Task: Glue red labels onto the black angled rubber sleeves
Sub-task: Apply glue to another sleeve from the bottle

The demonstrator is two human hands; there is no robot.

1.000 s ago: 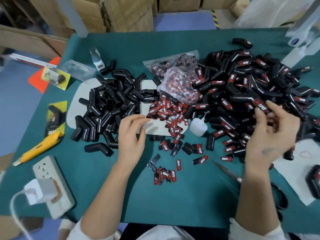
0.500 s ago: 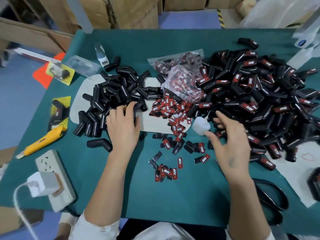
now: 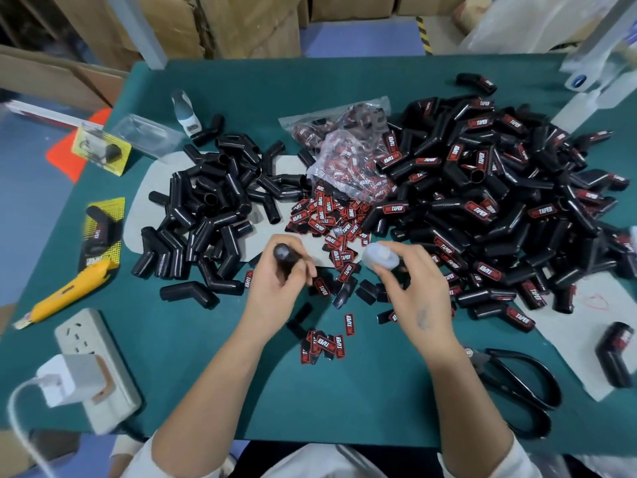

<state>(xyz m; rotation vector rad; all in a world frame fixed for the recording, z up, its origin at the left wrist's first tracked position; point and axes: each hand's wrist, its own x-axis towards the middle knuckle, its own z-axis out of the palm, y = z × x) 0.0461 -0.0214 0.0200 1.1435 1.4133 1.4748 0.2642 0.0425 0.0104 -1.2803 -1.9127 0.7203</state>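
Two heaps of black angled rubber sleeves cover the green worktop [image 3: 213, 381]. The left hand [image 3: 277, 293] grasps one bare glossy black sleeve [image 3: 287, 262], open end up; the right hand [image 3: 410, 291] pinches one small translucent white glue bottle [image 3: 379, 257].

two hands, one white glue bottle [image 3: 380, 259], one yellow utility knife [image 3: 65, 295], one pair of black scissors [image 3: 520, 388], one power strip [image 3: 98, 367], and sleeves and labels too many to count.
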